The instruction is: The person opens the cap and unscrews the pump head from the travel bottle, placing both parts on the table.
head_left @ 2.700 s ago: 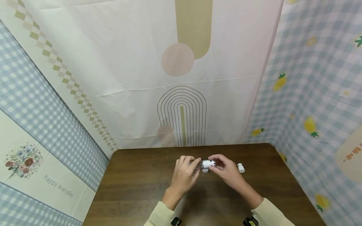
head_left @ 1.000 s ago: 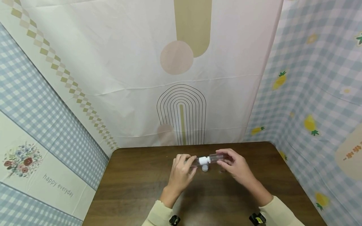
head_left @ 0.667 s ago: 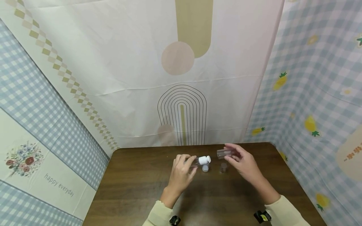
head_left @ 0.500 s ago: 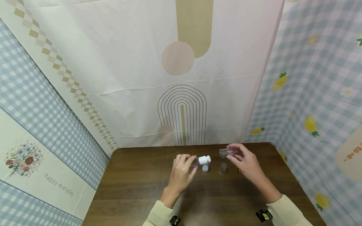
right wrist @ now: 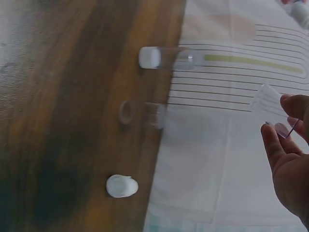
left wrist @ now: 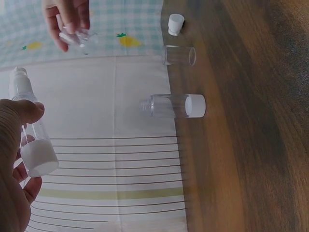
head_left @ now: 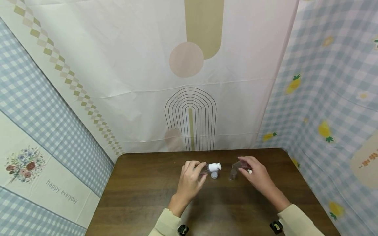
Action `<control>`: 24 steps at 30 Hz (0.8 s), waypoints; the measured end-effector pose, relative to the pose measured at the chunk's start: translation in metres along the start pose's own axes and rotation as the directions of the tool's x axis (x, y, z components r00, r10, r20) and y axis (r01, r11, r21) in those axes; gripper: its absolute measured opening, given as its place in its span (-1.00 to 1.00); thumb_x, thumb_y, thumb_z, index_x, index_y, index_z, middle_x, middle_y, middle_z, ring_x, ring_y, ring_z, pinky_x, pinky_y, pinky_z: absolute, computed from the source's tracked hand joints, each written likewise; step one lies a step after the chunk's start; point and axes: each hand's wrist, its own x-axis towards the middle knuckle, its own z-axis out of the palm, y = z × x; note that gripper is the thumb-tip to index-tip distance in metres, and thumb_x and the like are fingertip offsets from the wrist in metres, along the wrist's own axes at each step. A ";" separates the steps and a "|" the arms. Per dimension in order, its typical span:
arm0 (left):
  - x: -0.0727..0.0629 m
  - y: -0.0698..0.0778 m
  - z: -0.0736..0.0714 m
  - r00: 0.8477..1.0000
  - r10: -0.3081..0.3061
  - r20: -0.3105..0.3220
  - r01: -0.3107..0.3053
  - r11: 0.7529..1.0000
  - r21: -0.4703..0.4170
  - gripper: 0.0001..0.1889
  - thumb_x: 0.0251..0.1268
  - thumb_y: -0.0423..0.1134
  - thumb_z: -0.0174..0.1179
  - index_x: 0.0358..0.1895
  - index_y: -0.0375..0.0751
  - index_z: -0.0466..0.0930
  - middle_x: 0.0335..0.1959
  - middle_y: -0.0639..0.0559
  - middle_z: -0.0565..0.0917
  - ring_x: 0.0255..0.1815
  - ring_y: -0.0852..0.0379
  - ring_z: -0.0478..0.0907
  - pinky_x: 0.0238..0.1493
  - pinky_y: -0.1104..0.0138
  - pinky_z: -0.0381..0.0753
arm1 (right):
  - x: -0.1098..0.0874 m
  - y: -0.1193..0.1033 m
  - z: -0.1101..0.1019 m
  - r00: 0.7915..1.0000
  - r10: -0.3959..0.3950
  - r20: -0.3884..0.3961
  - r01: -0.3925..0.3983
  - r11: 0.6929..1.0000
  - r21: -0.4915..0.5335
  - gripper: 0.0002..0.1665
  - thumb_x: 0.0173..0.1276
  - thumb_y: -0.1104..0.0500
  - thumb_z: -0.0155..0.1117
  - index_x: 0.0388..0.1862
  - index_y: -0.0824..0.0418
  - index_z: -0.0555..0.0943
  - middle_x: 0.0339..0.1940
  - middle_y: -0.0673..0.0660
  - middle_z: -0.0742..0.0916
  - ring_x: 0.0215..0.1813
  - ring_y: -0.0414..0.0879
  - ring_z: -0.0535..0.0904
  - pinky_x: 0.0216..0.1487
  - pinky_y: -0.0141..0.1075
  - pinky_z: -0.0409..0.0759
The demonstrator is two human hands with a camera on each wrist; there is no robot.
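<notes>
My left hand grips a small clear pump bottle with a white base and a white pump top; it tilts above the table. My right hand pinches a clear plastic cap, tilted and apart from the bottle. Below the held bottle, a second clear bottle with a white base stands upright, its neck bare. To its right, another clear cap stands on the table under the one I hold. A loose white pump head sits further right, partly hidden by my right hand in the head view.
The brown wooden table ends at the back against a patterned cloth. Checked cloths hang at both sides.
My right hand has drawn the clear cap off the held bottle and carried it right. It then lowered and tilted the cap over the standing cap. My left hand has barely moved.
</notes>
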 end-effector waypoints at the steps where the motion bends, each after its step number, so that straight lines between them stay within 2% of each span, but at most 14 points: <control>1: 0.000 0.000 0.000 1.000 0.000 0.001 0.000 1.000 -0.001 -0.54 -0.06 -0.25 0.63 -0.02 -0.15 0.73 -0.17 -0.01 0.65 -0.16 0.02 0.55 -0.19 0.23 0.50 | -0.001 0.002 0.002 1.000 -0.008 0.002 0.008 1.000 -0.018 -0.45 0.18 0.39 0.55 0.18 0.24 0.67 -0.05 0.13 0.69 -0.20 -0.12 0.63 -0.21 -0.24 0.70; 4: 0.000 0.000 0.000 1.000 0.001 0.000 -0.001 1.000 -0.004 -0.55 -0.06 -0.25 0.63 -0.02 -0.15 0.73 -0.17 -0.02 0.65 -0.16 0.02 0.55 -0.19 0.23 0.50 | -0.006 0.009 0.009 0.999 -0.011 0.030 0.013 0.998 -0.059 -0.43 0.17 0.37 0.56 0.19 0.24 0.67 -0.06 0.13 0.69 -0.21 -0.15 0.61 -0.27 -0.28 0.65; 8: 0.000 -0.001 0.000 1.000 0.007 -0.010 -0.007 1.000 -0.006 -0.54 -0.07 -0.26 0.63 -0.02 -0.16 0.73 -0.17 -0.02 0.65 -0.17 0.02 0.54 -0.19 0.22 0.51 | -0.012 0.017 0.020 0.997 0.002 0.071 0.004 0.996 -0.087 -0.41 0.17 0.36 0.57 0.20 0.25 0.63 -0.05 0.15 0.69 -0.15 -0.08 0.64 -0.23 -0.20 0.67; 18: 0.000 0.000 0.000 1.000 0.006 -0.007 -0.006 1.000 -0.008 -0.54 -0.08 -0.26 0.64 -0.02 -0.16 0.73 -0.17 -0.02 0.65 -0.17 0.01 0.54 -0.19 0.22 0.51 | -0.028 0.036 0.048 0.998 -0.044 0.045 0.050 0.990 -0.131 -0.45 0.01 0.42 0.64 -0.02 0.31 0.58 -0.10 0.24 0.70 -0.07 0.12 0.68 -0.11 0.01 0.68; 24: -0.001 0.000 0.000 1.000 0.000 -0.001 0.000 1.000 -0.007 -0.54 -0.06 -0.26 0.63 -0.01 -0.15 0.73 -0.17 -0.02 0.65 -0.16 0.01 0.55 -0.18 0.22 0.51 | -0.037 0.045 0.061 0.997 -0.019 0.075 0.029 0.990 -0.141 -0.46 0.01 0.41 0.64 -0.02 0.32 0.60 -0.11 0.22 0.69 -0.05 0.10 0.66 -0.07 0.02 0.66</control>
